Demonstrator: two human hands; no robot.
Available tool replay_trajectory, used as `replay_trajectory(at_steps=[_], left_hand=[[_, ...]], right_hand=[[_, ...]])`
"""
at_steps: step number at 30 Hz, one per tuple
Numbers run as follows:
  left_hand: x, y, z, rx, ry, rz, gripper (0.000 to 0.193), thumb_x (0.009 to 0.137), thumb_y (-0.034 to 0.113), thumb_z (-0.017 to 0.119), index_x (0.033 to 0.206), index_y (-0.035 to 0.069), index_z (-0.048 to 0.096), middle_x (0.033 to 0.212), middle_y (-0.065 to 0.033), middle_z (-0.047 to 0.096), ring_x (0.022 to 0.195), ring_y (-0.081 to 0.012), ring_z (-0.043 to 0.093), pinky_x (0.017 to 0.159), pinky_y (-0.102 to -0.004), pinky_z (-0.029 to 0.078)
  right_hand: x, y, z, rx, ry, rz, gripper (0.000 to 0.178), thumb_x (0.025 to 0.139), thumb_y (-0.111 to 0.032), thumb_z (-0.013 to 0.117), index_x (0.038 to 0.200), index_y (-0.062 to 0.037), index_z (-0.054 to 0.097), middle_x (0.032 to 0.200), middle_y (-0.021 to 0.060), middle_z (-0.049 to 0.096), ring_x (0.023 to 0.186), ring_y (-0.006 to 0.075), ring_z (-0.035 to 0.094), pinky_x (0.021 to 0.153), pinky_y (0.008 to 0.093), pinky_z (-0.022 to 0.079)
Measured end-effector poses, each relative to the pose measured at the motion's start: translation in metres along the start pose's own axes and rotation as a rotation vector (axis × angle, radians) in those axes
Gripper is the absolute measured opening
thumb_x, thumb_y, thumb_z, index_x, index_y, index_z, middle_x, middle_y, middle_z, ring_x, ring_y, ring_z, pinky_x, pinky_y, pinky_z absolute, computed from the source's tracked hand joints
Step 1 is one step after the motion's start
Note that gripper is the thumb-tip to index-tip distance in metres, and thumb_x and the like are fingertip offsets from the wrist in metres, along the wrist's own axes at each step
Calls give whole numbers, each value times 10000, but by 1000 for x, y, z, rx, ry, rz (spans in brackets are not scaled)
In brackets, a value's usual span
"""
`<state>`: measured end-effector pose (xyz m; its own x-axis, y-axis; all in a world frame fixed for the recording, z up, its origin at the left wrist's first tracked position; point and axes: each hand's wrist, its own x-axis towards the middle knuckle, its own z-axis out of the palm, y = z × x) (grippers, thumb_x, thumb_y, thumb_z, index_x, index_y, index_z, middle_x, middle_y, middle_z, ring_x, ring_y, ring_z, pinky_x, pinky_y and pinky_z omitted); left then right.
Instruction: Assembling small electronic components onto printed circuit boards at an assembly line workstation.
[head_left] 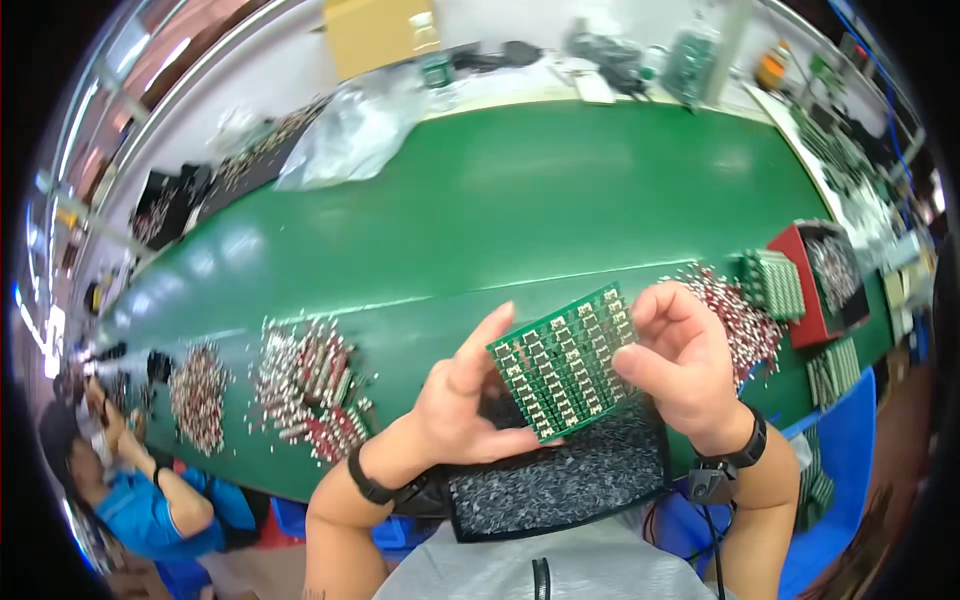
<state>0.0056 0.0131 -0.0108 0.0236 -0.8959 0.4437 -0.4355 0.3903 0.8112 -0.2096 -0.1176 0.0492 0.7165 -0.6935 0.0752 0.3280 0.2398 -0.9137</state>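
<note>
A green circuit board panel (565, 362), with rows of small pale components, is held tilted between both hands at mid-view. My right hand (690, 365) grips its right edge, with the thumb over the face and the other fingers curled at the edge. My left hand (455, 400) supports the left edge and lower corner. Its thumb side points up beside the board, and some fingers are hidden behind it. Directly below the board lies a black tray (560, 530) full of small dark parts, close to my body.
Piles of red-and-white components (310, 385) lie on the green table (500, 200), and another heap (735, 325) sits right. Stacked boards (773, 285) stand beside a red bin (795, 255). A clear plastic bag (355, 130) lies far left. A co-worker (150, 500) sits at left.
</note>
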Motion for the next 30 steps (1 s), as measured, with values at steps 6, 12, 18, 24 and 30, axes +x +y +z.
replay_trajectory(at_steps=[6, 12, 18, 24, 30], left_hand=[[10, -1, 7, -101, 122, 214, 1234, 699, 206, 965, 1558, -92, 132, 1244, -188, 669, 1081, -228, 701, 915, -341, 556], [9, -1, 9, -157, 85, 132, 1131, 696, 184, 954, 1522, -90, 232, 1165, -155, 704, 1014, -236, 724, 911, -335, 554], [9, 0, 7, -38, 32, 64, 1061, 675, 194, 950, 1487, -78, 324, 1116, -131, 726, 963, -249, 743, 880, -323, 567], [17, 9, -3, 62, -24, 66, 1044, 651, 202, 957, 1470, -69, 370, 1107, -121, 730, 952, -259, 747, 862, -321, 577], [20, 6, -3, 75, -26, 80, 1013, 642, 199, 957, 1448, -69, 404, 1096, -117, 731, 935, -251, 747, 849, -325, 584]], right_hand=[[9, 30, 4, 134, -84, 56, 363, 864, 51, 755, 1099, -42, 495, 1069, 49, 612, 997, 116, 629, 886, 272, 539], [-1, 30, 2, 218, -132, -17, 430, 834, 69, 771, 1100, -42, 452, 1100, 65, 575, 1009, 116, 613, 895, 282, 527], [-5, 36, -9, 270, -129, 2, 431, 818, 41, 799, 1057, -49, 452, 995, 39, 563, 916, 88, 572, 847, 264, 503], [-5, 38, -11, 298, -114, 40, 394, 839, 6, 793, 1041, -54, 460, 999, 44, 581, 955, 105, 590, 868, 276, 507], [-4, 40, -14, 298, -114, 47, 371, 843, -4, 785, 1024, -56, 465, 1011, 55, 602, 957, 117, 599, 872, 292, 511]])
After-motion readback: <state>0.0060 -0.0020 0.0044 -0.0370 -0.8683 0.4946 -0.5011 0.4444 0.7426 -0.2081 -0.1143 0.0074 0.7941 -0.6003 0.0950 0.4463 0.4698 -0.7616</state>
